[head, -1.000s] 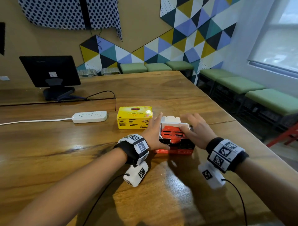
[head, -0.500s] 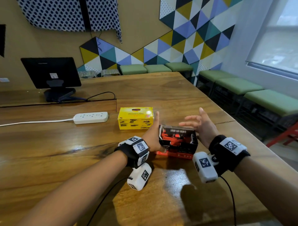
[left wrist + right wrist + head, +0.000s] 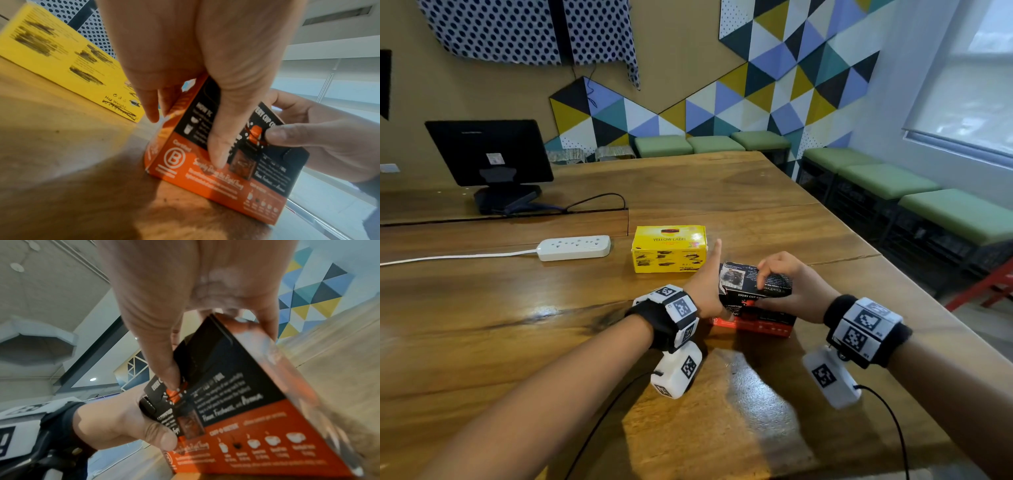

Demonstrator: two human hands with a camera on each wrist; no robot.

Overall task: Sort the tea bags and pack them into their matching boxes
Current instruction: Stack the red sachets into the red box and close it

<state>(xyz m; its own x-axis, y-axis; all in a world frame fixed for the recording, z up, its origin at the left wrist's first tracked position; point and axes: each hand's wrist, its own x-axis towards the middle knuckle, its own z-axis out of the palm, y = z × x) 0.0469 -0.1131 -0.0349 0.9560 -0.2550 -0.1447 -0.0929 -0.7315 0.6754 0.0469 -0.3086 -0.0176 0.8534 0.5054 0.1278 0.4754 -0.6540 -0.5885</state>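
The right hand (image 3: 787, 287) has come back down onto the black-and-orange box (image 3: 756, 318) — fingers (image 3: 765, 272) on its now-closed lid (image 3: 738, 277), thumb (image 3: 275, 134) against the front.

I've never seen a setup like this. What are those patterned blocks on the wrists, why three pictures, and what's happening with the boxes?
No robot here: a person works bare-handed, wearing marker bands and a small camera under each wrist. The wide picture comes from a head camera; the two close-ups look along each hand. On the wooden table stand a yellow tea box, a white power strip and a monitor. The right hand pinches the orange-and-black tea box, fingers on top, thumb in front; the left hand steadies its left end.
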